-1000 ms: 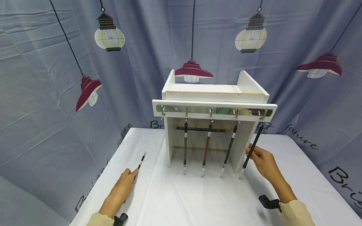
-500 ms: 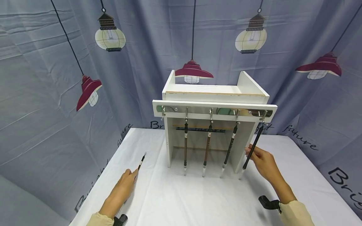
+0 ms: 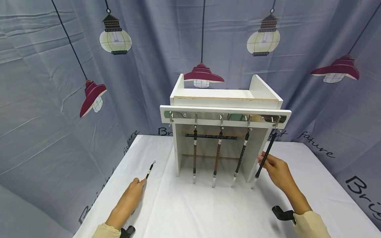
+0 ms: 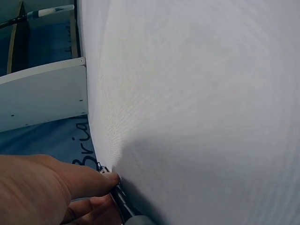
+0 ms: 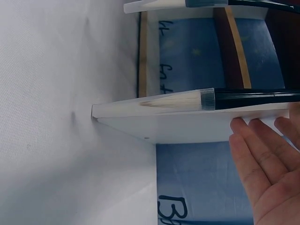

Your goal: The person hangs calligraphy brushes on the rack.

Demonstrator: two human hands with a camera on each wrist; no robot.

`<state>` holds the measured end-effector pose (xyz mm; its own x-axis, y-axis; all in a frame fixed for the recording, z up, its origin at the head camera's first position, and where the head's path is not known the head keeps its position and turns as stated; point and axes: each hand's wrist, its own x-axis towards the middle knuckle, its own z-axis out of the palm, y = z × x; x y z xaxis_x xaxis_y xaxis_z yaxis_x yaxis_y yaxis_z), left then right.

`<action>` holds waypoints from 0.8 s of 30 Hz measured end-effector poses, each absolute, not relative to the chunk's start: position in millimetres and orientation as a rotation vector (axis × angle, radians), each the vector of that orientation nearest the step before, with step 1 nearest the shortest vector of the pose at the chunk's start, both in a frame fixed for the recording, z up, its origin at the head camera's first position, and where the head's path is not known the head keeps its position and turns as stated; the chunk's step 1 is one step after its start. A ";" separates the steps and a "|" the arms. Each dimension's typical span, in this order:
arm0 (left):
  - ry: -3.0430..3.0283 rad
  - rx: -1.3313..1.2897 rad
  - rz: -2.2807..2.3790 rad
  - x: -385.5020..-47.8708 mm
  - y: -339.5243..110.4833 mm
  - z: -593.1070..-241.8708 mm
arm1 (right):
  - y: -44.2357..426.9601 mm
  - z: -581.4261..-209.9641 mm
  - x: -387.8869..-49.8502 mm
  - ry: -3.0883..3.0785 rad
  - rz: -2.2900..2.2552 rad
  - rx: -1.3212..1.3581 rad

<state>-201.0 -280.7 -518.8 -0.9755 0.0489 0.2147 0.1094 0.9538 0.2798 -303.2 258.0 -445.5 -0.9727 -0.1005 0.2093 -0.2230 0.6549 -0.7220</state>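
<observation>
My left hand (image 3: pixel 130 197) pinches a dark calligraphy brush (image 3: pixel 149 171) above the white table at the left. The brush's loop end points away; in the left wrist view, thumb and fingers close on its handle (image 4: pixel 122 201). A white shelf rack (image 3: pixel 226 114) stands ahead, with several brushes hanging from hooks on its front rail. The right hand (image 3: pixel 276 170) touches the rack's right side panel (image 5: pixel 187 126) with nearly straight fingers. Just in front of those fingers hangs the rightmost black brush (image 3: pixel 266 153), its pale bristles (image 5: pixel 173 101) down. The right thumb is largely hidden in the right wrist view.
A bare hook (image 3: pixel 171 118) is at the rail's left end. Two brown-handled brushes, one of them the middle brush (image 3: pixel 218 152), and a dark brush (image 3: pixel 242 152) hang along the rail. White cloth (image 3: pixel 190 211) covers the table, with a printed curtain (image 3: pixel 143 66) behind.
The left hand and its brush have shifted very slightly right. The right hand stays at the side panel.
</observation>
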 end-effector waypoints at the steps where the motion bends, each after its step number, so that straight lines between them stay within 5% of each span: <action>1: -2.898 -0.118 -0.427 -201.3 -280.5 -518.6 | 258.0 -445.5 -303.1 -2.715 1.219 0.269; 24: -2.778 -0.064 -0.542 -194.1 -274.0 -514.1 | 258.4 -447.2 -302.1 -2.680 1.229 0.287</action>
<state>-194.1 -274.0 -514.1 -0.9513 -0.0150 0.3080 0.1018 0.9276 0.3595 -302.1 258.4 -447.2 -0.9654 -0.0999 0.2411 -0.2479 0.6397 -0.7275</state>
